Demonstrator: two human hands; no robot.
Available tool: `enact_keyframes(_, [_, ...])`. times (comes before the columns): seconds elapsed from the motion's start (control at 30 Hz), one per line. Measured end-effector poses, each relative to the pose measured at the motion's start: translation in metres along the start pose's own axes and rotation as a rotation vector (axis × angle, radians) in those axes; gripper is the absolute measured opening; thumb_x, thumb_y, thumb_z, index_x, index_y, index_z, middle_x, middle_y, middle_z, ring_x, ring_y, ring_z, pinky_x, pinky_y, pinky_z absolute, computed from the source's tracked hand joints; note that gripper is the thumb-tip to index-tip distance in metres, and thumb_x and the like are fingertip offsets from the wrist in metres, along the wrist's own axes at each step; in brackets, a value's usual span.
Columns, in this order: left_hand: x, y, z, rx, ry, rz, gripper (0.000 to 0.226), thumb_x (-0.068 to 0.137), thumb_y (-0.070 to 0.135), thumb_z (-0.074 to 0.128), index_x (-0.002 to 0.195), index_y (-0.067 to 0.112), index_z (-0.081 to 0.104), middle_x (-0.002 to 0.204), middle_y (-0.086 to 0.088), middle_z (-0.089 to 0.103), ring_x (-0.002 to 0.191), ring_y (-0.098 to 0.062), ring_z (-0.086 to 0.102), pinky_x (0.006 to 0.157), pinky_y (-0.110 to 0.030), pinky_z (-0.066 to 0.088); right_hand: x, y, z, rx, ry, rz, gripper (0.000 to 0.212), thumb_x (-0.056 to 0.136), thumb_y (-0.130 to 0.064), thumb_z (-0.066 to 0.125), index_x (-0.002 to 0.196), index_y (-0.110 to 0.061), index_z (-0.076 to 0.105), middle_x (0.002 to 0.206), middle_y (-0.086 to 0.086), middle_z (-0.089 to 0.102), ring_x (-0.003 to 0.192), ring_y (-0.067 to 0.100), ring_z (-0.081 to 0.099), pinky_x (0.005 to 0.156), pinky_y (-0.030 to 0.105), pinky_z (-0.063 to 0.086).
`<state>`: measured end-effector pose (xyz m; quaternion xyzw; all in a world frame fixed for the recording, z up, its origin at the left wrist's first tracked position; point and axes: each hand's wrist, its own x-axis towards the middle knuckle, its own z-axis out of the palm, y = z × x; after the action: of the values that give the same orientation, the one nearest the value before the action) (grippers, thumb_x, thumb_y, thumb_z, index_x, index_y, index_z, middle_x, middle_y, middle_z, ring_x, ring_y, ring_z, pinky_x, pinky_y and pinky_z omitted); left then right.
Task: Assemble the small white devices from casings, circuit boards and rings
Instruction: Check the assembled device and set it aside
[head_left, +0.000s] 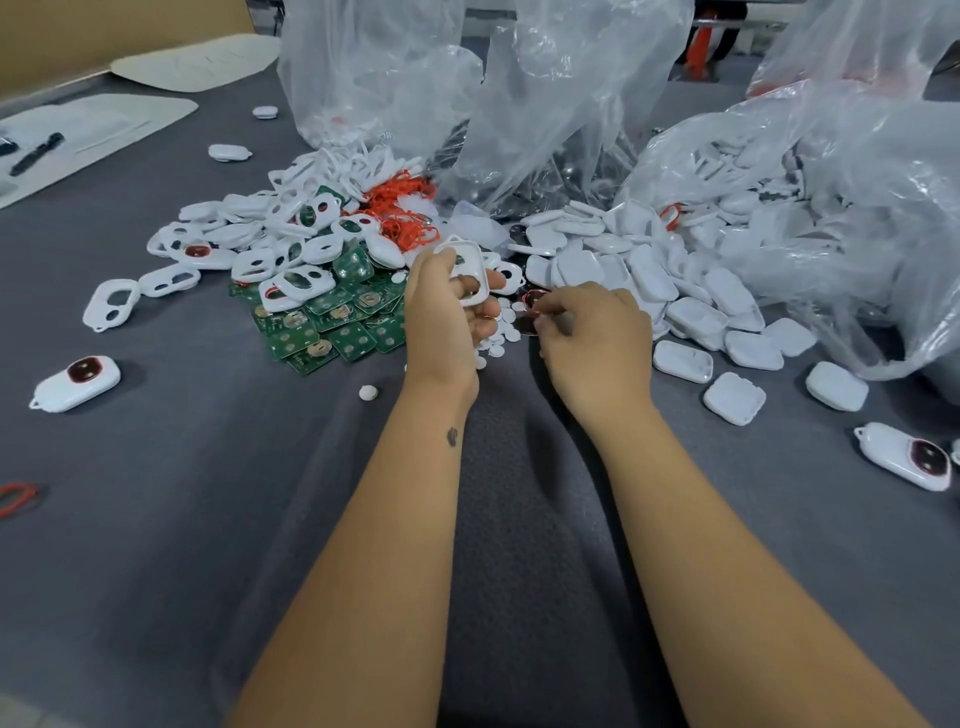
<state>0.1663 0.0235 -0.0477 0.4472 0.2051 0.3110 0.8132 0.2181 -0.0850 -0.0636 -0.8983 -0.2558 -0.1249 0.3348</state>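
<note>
Grey cloth-covered table (156, 519): bears all stock listed below.
Clear plastic bags (545, 78): several, crumpled, along the far edge; the right-hand one spills white parts.
Solid casing backs (649, 280): large white heap, right of centre, reaching down to loose pieces at the near right.
Casing fronts with cut-out windows (270, 239): white heap, left of centre, some lying on the boards.
Green circuit boards (332, 322): pile just left of the left hand.
Orange rings (400, 208): tangle behind the front casings.
Small white discs (498, 332): scattered between the two hands.
Finished devices: one at near left (75, 382), one at near right (904, 454).
Left hand (441, 312): raised over the discs, fingers curled round one white casing (470, 267), held upright.
Right hand (592, 338): low beside the discs, fingertips pinching a small dark ring-edged part (535, 301); exact identity unclear.
</note>
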Motion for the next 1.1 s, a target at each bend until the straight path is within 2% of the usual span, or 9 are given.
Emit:
enact_keyframes(0.2, [-0.009, -0.003, 0.012, 0.185, -0.016, 0.029, 0.011, 0.093, 0.007, 0.051, 0.086, 0.015, 0.055, 0.067, -0.002, 0.06, 0.049, -0.008, 0.051, 0.043, -0.02, 0.036, -0.001, -0.002, -0.013, 0.364, 0.14, 0.146, 0.018, 0.084, -0.026, 0.069, 0.101, -0.026, 0.075, 0.097, -0.017, 0.067, 0.108, 0.01, 0.053, 0.101, 0.036, 0.038])
enact_keyframes(0.33, [-0.013, -0.007, 0.02, 0.214, -0.101, 0.01, 0.008, 0.092, 0.006, 0.057, 0.095, 0.013, 0.057, 0.073, -0.002, 0.06, 0.057, -0.011, 0.053, 0.047, -0.021, 0.041, -0.001, -0.004, -0.021, 0.763, 0.162, 0.235, 0.006, 0.087, -0.02, 0.07, 0.087, -0.024, 0.074, 0.08, -0.016, 0.07, 0.08, -0.003, 0.063, 0.076, 0.014, 0.047])
enact_keyframes(0.43, [-0.014, -0.007, 0.023, 0.16, -0.131, -0.015, 0.008, 0.093, 0.009, 0.057, 0.098, 0.015, 0.059, 0.072, 0.001, 0.061, 0.057, -0.01, 0.053, 0.049, -0.021, 0.041, 0.001, -0.006, -0.025, 1.144, 0.109, 0.308, 0.007, 0.089, -0.008, 0.065, 0.084, -0.013, 0.066, 0.077, -0.004, 0.074, 0.071, 0.006, 0.067, 0.065, 0.016, 0.049])
enact_keyframes(0.53, [-0.014, -0.006, 0.024, 0.116, -0.162, -0.013, 0.008, 0.093, 0.008, 0.057, 0.094, 0.016, 0.06, 0.076, -0.002, 0.062, 0.06, -0.01, 0.052, 0.048, -0.019, 0.039, 0.002, -0.006, -0.027, 1.454, -0.048, 0.315, 0.01, 0.096, -0.005, 0.055, 0.088, -0.01, 0.056, 0.086, 0.005, 0.075, 0.077, 0.015, 0.07, 0.066, 0.02, 0.051])
enact_keyframes(0.63, [-0.013, -0.005, 0.025, 0.08, -0.154, 0.008, 0.01, 0.091, 0.007, 0.061, 0.095, 0.016, 0.059, 0.091, -0.011, 0.062, 0.066, -0.011, 0.05, 0.05, -0.019, 0.038, 0.003, -0.005, -0.027, 1.514, -0.136, 0.311, 0.012, 0.097, -0.008, 0.053, 0.088, -0.011, 0.06, 0.088, 0.0, 0.074, 0.079, 0.013, 0.065, 0.07, 0.021, 0.048])
enact_keyframes(0.73, [-0.011, -0.006, 0.023, 0.023, -0.165, 0.02, 0.018, 0.09, 0.005, 0.064, 0.104, 0.012, 0.056, 0.088, -0.01, 0.055, 0.062, -0.009, 0.049, 0.05, -0.019, 0.037, 0.003, -0.004, -0.026, 1.508, -0.192, 0.306, 0.015, 0.096, -0.007, 0.054, 0.086, -0.011, 0.065, 0.077, -0.003, 0.068, 0.071, 0.01, 0.058, 0.071, 0.022, 0.046])
enact_keyframes(0.87, [-0.01, -0.006, 0.021, -0.032, -0.232, 0.044, 0.015, 0.09, -0.001, 0.062, 0.099, 0.009, 0.056, 0.092, -0.021, 0.058, 0.054, -0.007, 0.051, 0.047, -0.016, 0.039, 0.002, -0.003, -0.025, 1.555, -0.278, 0.249, 0.015, 0.094, 0.0, 0.051, 0.09, -0.005, 0.064, 0.069, 0.002, 0.066, 0.063, 0.009, 0.06, 0.068, 0.019, 0.049])
enact_keyframes(0.97, [-0.008, -0.006, 0.019, -0.062, -0.238, 0.046, 0.012, 0.09, -0.001, 0.062, 0.1, 0.004, 0.058, 0.081, -0.013, 0.071, 0.056, -0.008, 0.058, 0.05, -0.015, 0.045, 0.003, -0.002, -0.024, 1.559, -0.287, 0.247, 0.015, 0.093, 0.004, 0.051, 0.09, -0.004, 0.064, 0.07, 0.003, 0.069, 0.064, 0.008, 0.063, 0.069, 0.018, 0.051])
enact_keyframes(1.1, [-0.007, -0.005, 0.016, -0.045, -0.251, 0.012, 0.01, 0.091, 0.0, 0.062, 0.098, 0.007, 0.059, 0.082, -0.011, 0.071, 0.059, -0.009, 0.056, 0.051, -0.015, 0.044, 0.003, 0.0, -0.024, 1.569, -0.299, 0.25, 0.015, 0.092, 0.005, 0.052, 0.091, -0.002, 0.065, 0.072, 0.005, 0.071, 0.067, 0.01, 0.067, 0.071, 0.017, 0.053])
